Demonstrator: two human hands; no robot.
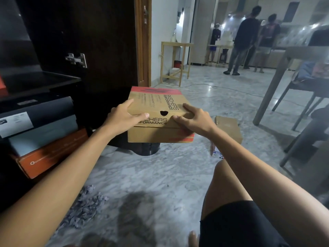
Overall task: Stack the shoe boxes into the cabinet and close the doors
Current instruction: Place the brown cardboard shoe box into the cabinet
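**Mid-task: one box in hand, stack partly built, doors open**

Left hand (124,117) clamps the near-left corner of the Skechers box (158,111), thumb along the front flap, fingers curled over the lid edge. Right hand (193,120) grips the near-right corner the same way, fingers pressed onto the lid. Box is held level off the floor, at centre frame, just right of the cabinet opening.

Progress, judged: three boxes already stacked in the cabinet at 9 o'clock — black box (35,111) on top, grey box (44,134) under it, orange box (51,152) at the bottom. Held box not yet in. Another brown box (229,127) sits on the floor at 3 o'clock, just beyond the right wrist, still to go. Cabinet door (99,41) at 11 o'clock stands open, hinge (77,60) showing; closing not done.

Writing: "SKECHERS PERFORMANCE" on lid top and front flap. White label on black box, unreadable. Orange box logo too blurred.
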